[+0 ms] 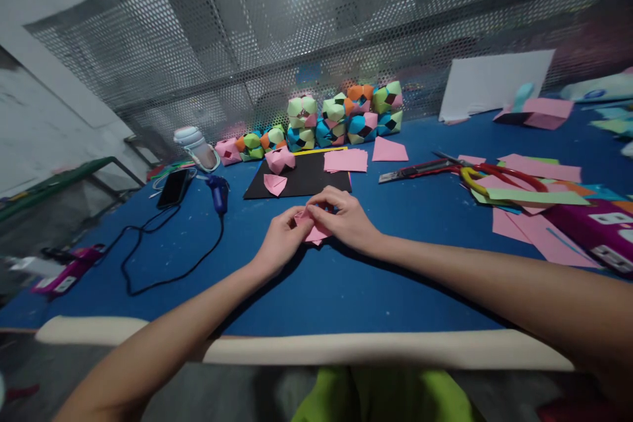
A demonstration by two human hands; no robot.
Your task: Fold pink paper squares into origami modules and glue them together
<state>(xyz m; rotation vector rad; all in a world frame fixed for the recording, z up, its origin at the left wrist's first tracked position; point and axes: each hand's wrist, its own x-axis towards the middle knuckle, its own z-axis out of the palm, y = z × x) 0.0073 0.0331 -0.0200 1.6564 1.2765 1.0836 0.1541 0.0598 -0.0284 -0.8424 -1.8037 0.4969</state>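
Observation:
Both my hands pinch one piece of pink folded paper (317,233) just above the blue table, near its middle. My left hand (283,237) grips the paper's left side, thumb on top. My right hand (346,216) has its fingers curled over the upper right part, so some of the folds are hidden. Just beyond them lies a black sheet (309,175). On it rest a small folded pink piece (275,184), a pink paper ball (280,159) and a stack of pink paper rectangles (345,160).
Several multicoloured folded-paper balls (333,122) stand along the mesh panel (237,46). A craft knife (395,175), scissors (499,175) and paper scraps (537,231) lie right. A blue glue gun (218,194) with its cord, a phone (174,188) and a white bottle (195,147) sit left.

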